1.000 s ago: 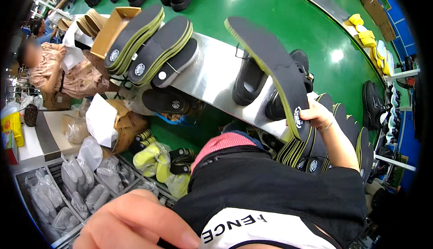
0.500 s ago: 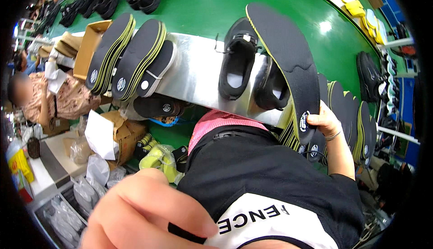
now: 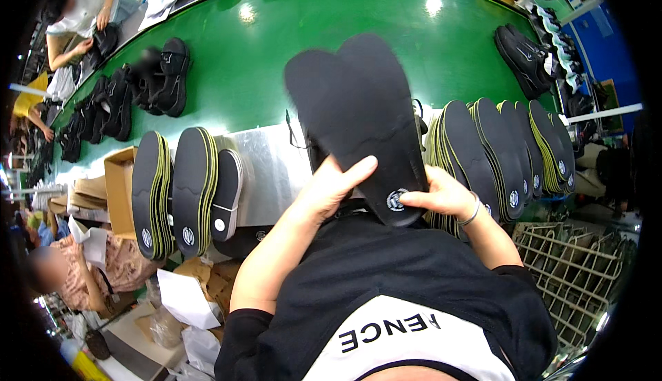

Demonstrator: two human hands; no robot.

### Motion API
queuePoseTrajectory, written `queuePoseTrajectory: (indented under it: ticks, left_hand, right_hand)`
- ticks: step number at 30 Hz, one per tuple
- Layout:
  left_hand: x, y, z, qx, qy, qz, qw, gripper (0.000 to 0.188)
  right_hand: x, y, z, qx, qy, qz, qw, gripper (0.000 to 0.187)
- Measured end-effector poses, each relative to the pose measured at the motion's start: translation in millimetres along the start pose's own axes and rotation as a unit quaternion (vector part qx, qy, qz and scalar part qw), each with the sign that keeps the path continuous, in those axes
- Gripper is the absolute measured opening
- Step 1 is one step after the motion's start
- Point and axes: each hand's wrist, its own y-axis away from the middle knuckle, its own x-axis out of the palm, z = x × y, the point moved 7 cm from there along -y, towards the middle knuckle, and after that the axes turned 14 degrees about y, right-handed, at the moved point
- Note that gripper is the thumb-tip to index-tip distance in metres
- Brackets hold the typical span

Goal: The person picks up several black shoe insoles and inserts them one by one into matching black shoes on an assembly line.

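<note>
Two black insoles (image 3: 376, 105) are held up in front of me, fanned so that their toe ends spread apart and their heels overlap. My left hand (image 3: 331, 186) is closed on the left insole, its thumb lying across the top face. My right hand (image 3: 445, 196) pinches the heel of the right insole, the thumb beside its round white mark. Behind them, a pair of black shoes is mostly hidden; a lace (image 3: 296, 133) sticks out at the left. Upright stacks of black insoles with yellow-green edges, a left stack (image 3: 189, 195) and a right stack (image 3: 500, 160), flank my hands.
A metal ledge (image 3: 272, 181) runs along the green conveyor belt (image 3: 241, 64). Black shoes (image 3: 172, 77) stand on the belt at left, another pair (image 3: 524, 60) at right. A wire rack (image 3: 569, 271) is at lower right, a cardboard box (image 3: 121, 191) at left. Other people work at left.
My left hand has come from close to the camera onto the insole. My right hand has moved left with the insoles, and two now show fanned apart. The whole view has shifted.
</note>
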Motion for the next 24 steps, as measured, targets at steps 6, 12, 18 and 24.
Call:
queuePoseTrajectory:
  ticks: [6,12,18,24]
  left_hand:
    - [-28.5,-15.3,24.9,-0.006,0.075,-0.032,0.997,0.054]
    - [-16.1,-14.9,35.2,-0.005,0.089,-0.011,0.996,0.049]
    - [-8.4,2.5,48.5,-0.061,0.115,0.042,0.991,0.059]
    - [-13.4,-7.0,38.8,-0.008,0.144,0.037,0.989,0.057]
  right_hand:
    - [-2.3,3.0,6.3,-0.04,0.08,-0.235,0.968,0.059]
    - [2.2,7.4,37.1,-0.06,0.313,-0.342,0.884,0.059]
    - [7.4,6.0,-7.8,-0.013,0.063,-0.246,0.967,0.032]
    - [-13.4,33.2,14.5,-0.119,-0.225,-0.226,0.94,0.042]
